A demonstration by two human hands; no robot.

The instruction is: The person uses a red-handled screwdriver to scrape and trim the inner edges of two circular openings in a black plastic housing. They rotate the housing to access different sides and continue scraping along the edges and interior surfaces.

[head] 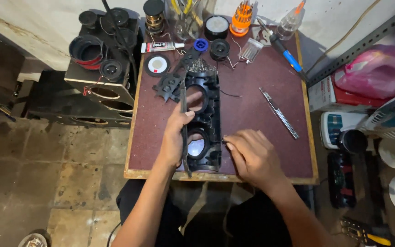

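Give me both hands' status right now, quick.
Left hand: closed around the left edge of the black speaker housing, thumb on top.
Right hand: fingertips pinched at the housing's right edge; whether anything is held cannot be told.

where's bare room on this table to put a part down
Bare tabletop lies between the black speaker housing and the metal strip, and beyond the strip toward the right edge. A narrow strip runs left of the left hand. The back edge is crowded with tools, a glue tube and small speakers.

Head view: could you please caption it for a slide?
Left hand steadies a black speaker housing while right hand works its edge.
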